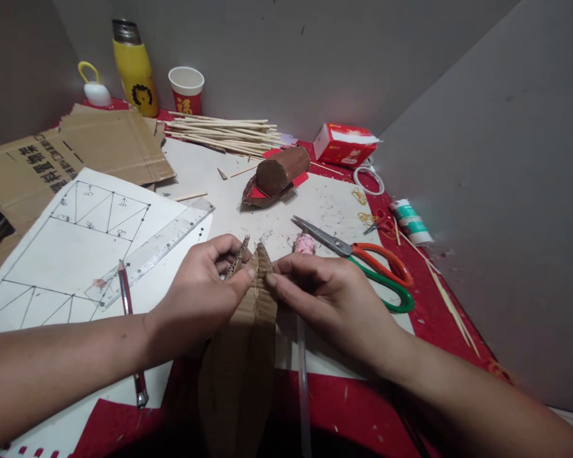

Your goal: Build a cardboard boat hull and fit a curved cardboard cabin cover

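Note:
A long piece of brown corrugated cardboard [241,356], creased and pointed at its far end, lies between my two hands and runs down toward my body. My left hand [210,273] pinches its left edge near the tip, thumb on the near face. On the right edge, the thumb and forefinger of my right hand [334,299] close on the same piece. Just beyond my right hand are scissors [348,249] with one orange and one green handle. A pink-wrapped object [304,243] sits behind that hand, and a translucent stick [302,381] shows below it.
A brown cardboard model [284,170] stands farther back, near a pile of wooden sticks [224,133]. A drawing sheet [33,254], ruler [157,251] and pencil [127,292] lie left. Behind are a yellow bottle [134,70], paper cup [186,89] and red box [344,145].

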`<act>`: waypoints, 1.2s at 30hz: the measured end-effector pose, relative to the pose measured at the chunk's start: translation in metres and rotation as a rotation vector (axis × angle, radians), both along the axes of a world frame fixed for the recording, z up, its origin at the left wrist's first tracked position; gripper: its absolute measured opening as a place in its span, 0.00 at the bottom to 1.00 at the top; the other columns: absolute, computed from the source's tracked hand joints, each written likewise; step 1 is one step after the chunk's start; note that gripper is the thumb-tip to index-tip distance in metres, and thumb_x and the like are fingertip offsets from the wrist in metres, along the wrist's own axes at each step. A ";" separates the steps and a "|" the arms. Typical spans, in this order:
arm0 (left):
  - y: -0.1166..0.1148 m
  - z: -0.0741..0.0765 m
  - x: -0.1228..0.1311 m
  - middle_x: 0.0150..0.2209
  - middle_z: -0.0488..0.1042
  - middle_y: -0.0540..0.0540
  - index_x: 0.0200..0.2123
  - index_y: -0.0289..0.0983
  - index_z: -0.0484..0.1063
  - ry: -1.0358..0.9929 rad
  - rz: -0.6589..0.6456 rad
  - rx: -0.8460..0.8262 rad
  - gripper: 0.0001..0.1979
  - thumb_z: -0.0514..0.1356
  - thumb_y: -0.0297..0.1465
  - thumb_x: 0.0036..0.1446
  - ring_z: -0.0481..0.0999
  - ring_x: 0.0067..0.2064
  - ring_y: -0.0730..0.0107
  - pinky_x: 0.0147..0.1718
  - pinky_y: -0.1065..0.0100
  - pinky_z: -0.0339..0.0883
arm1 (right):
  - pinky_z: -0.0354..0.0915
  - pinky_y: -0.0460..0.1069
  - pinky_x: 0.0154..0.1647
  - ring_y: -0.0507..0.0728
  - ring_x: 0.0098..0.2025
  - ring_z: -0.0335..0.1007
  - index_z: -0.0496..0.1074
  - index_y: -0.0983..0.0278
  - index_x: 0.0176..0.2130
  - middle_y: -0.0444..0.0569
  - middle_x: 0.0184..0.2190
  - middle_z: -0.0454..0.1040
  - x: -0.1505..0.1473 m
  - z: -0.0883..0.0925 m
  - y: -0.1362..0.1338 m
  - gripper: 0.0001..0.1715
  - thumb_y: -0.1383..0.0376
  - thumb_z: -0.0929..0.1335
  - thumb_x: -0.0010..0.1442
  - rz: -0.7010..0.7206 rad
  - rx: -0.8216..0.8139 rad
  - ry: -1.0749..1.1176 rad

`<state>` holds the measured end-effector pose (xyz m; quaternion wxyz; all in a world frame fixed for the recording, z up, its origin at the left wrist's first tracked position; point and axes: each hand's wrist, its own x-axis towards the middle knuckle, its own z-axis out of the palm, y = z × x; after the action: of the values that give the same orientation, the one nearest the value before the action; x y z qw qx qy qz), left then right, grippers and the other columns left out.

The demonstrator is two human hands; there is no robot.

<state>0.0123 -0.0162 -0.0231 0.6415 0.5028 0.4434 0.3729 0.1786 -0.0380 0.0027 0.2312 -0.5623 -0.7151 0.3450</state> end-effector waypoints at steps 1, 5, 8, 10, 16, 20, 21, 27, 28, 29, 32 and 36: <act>0.001 0.001 0.000 0.24 0.68 0.54 0.28 0.36 0.67 0.001 0.001 0.004 0.04 0.62 0.25 0.51 0.65 0.26 0.78 0.25 0.77 0.60 | 0.55 0.44 0.23 0.49 0.22 0.55 0.68 0.65 0.26 0.41 0.19 0.63 0.000 0.001 0.000 0.12 0.66 0.64 0.61 -0.002 -0.002 0.008; 0.004 0.003 -0.001 0.24 0.67 0.55 0.27 0.36 0.66 0.001 -0.008 -0.009 0.05 0.62 0.25 0.49 0.66 0.26 0.79 0.25 0.77 0.60 | 0.58 0.44 0.24 0.49 0.23 0.59 0.71 0.66 0.29 0.42 0.20 0.67 0.002 0.002 -0.001 0.10 0.65 0.65 0.61 -0.018 0.029 0.037; 0.003 0.003 -0.001 0.24 0.68 0.55 0.28 0.36 0.67 -0.015 -0.021 -0.020 0.06 0.62 0.24 0.48 0.67 0.26 0.78 0.25 0.77 0.60 | 0.58 0.43 0.23 0.49 0.22 0.60 0.72 0.65 0.29 0.42 0.20 0.67 0.002 0.002 -0.001 0.09 0.65 0.66 0.60 -0.019 0.040 0.038; 0.003 0.004 -0.001 0.24 0.67 0.56 0.28 0.36 0.66 -0.030 -0.025 -0.035 0.06 0.62 0.24 0.48 0.66 0.25 0.78 0.24 0.77 0.60 | 0.58 0.43 0.23 0.49 0.23 0.60 0.73 0.66 0.30 0.42 0.21 0.68 0.002 0.001 -0.001 0.10 0.65 0.65 0.61 -0.010 0.040 0.028; 0.001 0.003 -0.001 0.23 0.66 0.56 0.27 0.36 0.65 -0.025 -0.021 -0.019 0.07 0.62 0.23 0.48 0.64 0.25 0.79 0.23 0.78 0.58 | 0.58 0.44 0.23 0.49 0.23 0.59 0.73 0.66 0.29 0.42 0.20 0.68 0.003 -0.001 -0.002 0.11 0.66 0.65 0.61 -0.019 0.033 0.044; 0.000 0.001 -0.001 0.24 0.67 0.56 0.28 0.36 0.66 -0.020 -0.019 0.024 0.06 0.62 0.23 0.48 0.65 0.26 0.79 0.25 0.77 0.59 | 0.59 0.44 0.23 0.49 0.23 0.61 0.72 0.66 0.28 0.43 0.21 0.69 0.003 -0.003 -0.003 0.11 0.65 0.65 0.61 -0.031 0.037 0.066; 0.001 0.001 -0.001 0.24 0.67 0.56 0.28 0.36 0.66 -0.021 -0.019 0.030 0.06 0.62 0.23 0.48 0.66 0.26 0.79 0.25 0.77 0.60 | 0.59 0.44 0.23 0.49 0.23 0.61 0.72 0.66 0.28 0.43 0.21 0.69 0.003 -0.003 -0.004 0.11 0.66 0.65 0.61 -0.039 0.045 0.071; 0.000 0.000 -0.001 0.24 0.66 0.56 0.27 0.37 0.65 -0.020 -0.010 0.014 0.06 0.61 0.23 0.49 0.66 0.26 0.78 0.25 0.76 0.60 | 0.59 0.44 0.23 0.49 0.23 0.60 0.72 0.66 0.28 0.43 0.20 0.68 0.002 -0.002 -0.003 0.11 0.66 0.65 0.61 -0.039 0.071 0.071; 0.000 0.000 -0.001 0.24 0.65 0.56 0.27 0.37 0.64 -0.023 -0.014 0.017 0.07 0.61 0.23 0.49 0.65 0.26 0.78 0.25 0.77 0.60 | 0.59 0.44 0.24 0.49 0.23 0.60 0.72 0.66 0.29 0.43 0.20 0.68 0.002 -0.002 -0.003 0.11 0.66 0.65 0.61 -0.034 0.068 0.066; 0.000 0.000 -0.001 0.24 0.65 0.57 0.26 0.37 0.64 -0.025 -0.017 0.024 0.07 0.60 0.23 0.49 0.65 0.26 0.78 0.25 0.77 0.59 | 0.59 0.44 0.23 0.49 0.23 0.60 0.72 0.66 0.29 0.43 0.20 0.68 0.002 -0.002 -0.003 0.11 0.66 0.65 0.61 -0.029 0.068 0.063; 0.000 -0.001 0.000 0.23 0.64 0.57 0.26 0.37 0.63 -0.021 -0.018 0.042 0.07 0.60 0.22 0.49 0.64 0.26 0.79 0.25 0.77 0.59 | 0.57 0.44 0.23 0.49 0.22 0.58 0.72 0.67 0.29 0.42 0.20 0.67 0.001 -0.003 -0.002 0.12 0.65 0.64 0.61 -0.017 0.067 0.044; 0.000 0.002 0.001 0.24 0.64 0.57 0.26 0.37 0.63 -0.031 -0.017 0.039 0.07 0.60 0.22 0.50 0.64 0.26 0.80 0.26 0.78 0.58 | 0.56 0.44 0.22 0.49 0.22 0.57 0.72 0.67 0.29 0.42 0.19 0.66 0.000 -0.003 -0.003 0.13 0.65 0.64 0.62 -0.004 0.054 0.043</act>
<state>0.0128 -0.0164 -0.0212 0.6415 0.5133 0.4217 0.3837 0.1789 -0.0407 -0.0001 0.2624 -0.5497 -0.7179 0.3372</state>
